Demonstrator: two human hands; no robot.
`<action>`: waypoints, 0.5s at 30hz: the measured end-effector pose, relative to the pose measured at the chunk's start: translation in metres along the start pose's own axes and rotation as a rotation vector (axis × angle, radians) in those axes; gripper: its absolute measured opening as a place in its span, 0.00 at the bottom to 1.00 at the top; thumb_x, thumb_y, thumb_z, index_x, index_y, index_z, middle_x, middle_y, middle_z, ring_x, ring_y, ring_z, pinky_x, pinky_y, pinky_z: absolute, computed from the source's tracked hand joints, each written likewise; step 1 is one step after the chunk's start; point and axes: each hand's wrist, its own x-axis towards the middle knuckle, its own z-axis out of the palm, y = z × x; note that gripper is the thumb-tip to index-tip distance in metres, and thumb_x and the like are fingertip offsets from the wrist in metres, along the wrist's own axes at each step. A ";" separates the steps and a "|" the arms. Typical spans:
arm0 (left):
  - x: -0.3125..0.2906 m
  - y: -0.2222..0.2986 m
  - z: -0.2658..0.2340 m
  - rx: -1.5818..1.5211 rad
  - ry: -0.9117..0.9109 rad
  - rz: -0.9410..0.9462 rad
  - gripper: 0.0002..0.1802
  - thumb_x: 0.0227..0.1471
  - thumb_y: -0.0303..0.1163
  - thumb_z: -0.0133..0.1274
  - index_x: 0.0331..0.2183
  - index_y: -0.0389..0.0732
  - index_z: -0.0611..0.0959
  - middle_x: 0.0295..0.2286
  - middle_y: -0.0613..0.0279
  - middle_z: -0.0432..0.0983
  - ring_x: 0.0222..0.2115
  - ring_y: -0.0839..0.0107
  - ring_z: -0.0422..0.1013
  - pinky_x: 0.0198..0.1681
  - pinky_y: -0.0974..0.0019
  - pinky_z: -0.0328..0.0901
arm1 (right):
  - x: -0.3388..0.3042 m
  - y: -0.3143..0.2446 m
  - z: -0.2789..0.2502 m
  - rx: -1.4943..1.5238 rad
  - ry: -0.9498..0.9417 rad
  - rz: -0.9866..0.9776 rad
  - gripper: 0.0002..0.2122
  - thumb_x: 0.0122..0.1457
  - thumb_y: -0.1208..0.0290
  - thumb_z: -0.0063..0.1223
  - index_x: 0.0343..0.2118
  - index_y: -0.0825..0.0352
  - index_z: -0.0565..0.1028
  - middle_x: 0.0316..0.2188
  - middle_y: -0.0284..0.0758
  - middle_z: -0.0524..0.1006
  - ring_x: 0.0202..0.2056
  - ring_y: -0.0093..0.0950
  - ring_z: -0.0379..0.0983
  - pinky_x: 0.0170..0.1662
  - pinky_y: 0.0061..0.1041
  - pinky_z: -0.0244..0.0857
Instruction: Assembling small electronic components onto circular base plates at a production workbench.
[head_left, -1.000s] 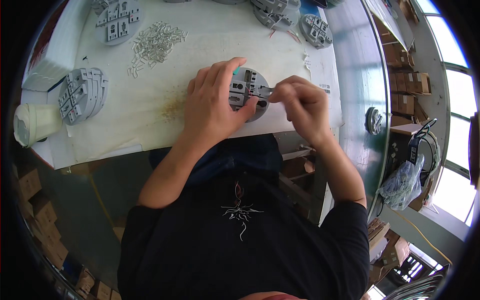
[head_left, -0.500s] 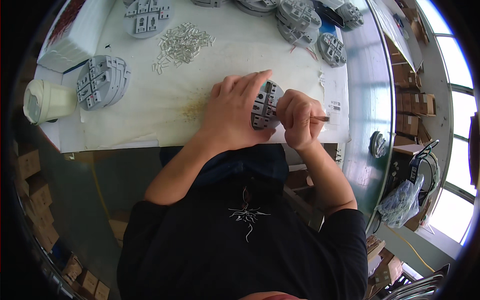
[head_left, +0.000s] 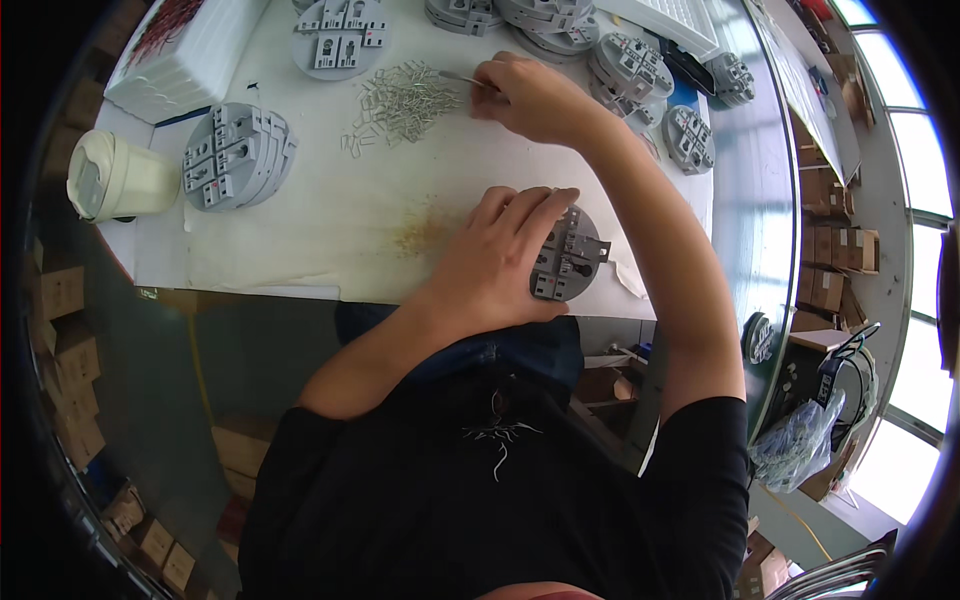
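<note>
My left hand grips a round grey plastic base by its left side at the table's front edge. Raised blocks and slots cover that base's face, and a small tab juts from its right rim. Farther off, my right hand has its fingers closed round a slim metal tool; its exact kind is unclear. The tool's end points left over a pile of small shiny pieces. Whether it touches a piece I cannot tell.
Stacked grey bases stand left, beside a cream tub and a white foam box of red pieces. More round bases line the far side. Yellowish specks lie left of my left hand.
My right hand has left the base and reached away to the pile, carrying the tool. My left hand still holds the base. The whole view has shifted slightly.
</note>
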 end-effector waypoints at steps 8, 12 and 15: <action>0.006 -0.002 0.002 0.002 0.020 -0.016 0.61 0.31 0.42 0.80 0.66 0.46 0.68 0.58 0.55 0.69 0.56 0.50 0.66 0.61 0.50 0.65 | -0.101 -0.008 -0.025 0.323 0.239 0.363 0.09 0.60 0.72 0.64 0.41 0.67 0.82 0.32 0.32 0.82 0.31 0.26 0.77 0.36 0.30 0.70; 0.001 -0.006 -0.001 -0.037 0.033 -0.003 0.60 0.30 0.39 0.81 0.65 0.46 0.70 0.57 0.56 0.71 0.56 0.51 0.67 0.60 0.51 0.66 | -0.138 -0.017 -0.032 0.353 0.278 0.537 0.08 0.61 0.72 0.64 0.39 0.71 0.82 0.30 0.29 0.81 0.29 0.17 0.73 0.33 0.23 0.68; 0.002 -0.007 -0.001 -0.051 0.048 0.008 0.58 0.29 0.37 0.81 0.63 0.45 0.71 0.56 0.57 0.72 0.55 0.51 0.68 0.60 0.51 0.67 | -0.156 -0.030 -0.034 0.693 0.278 0.700 0.09 0.61 0.71 0.65 0.36 0.73 0.81 0.28 0.28 0.81 0.29 0.15 0.73 0.33 0.20 0.68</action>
